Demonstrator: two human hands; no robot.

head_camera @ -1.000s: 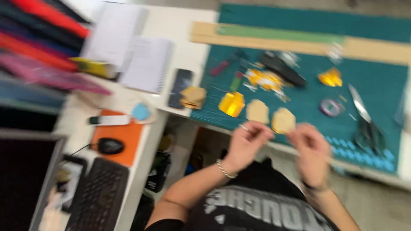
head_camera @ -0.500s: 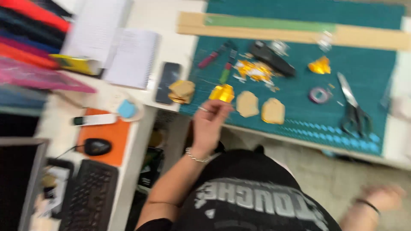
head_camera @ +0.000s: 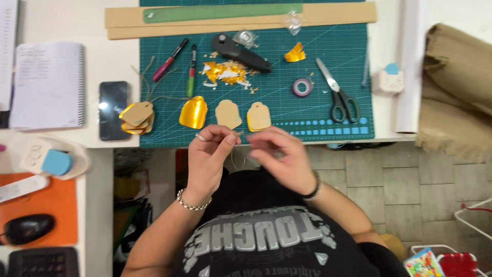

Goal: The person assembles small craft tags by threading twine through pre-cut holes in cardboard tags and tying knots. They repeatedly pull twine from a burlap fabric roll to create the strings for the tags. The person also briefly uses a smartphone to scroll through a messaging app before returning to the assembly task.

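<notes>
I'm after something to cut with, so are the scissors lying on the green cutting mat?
Yes, the scissors lie on the mat, right of the purple tape roll, with neither hand touching them.

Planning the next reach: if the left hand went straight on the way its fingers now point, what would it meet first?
Probably the plain brown tag at the mat's near edge. The left hand points up and slightly right, pinching thin twine; height above the mat is unclear.

Glossy gold foil tag (head_camera: 193,112); matt kraft-paper tags (head_camera: 228,114); rough burlap cloth (head_camera: 456,87); matt green cutting mat (head_camera: 277,110)
</notes>
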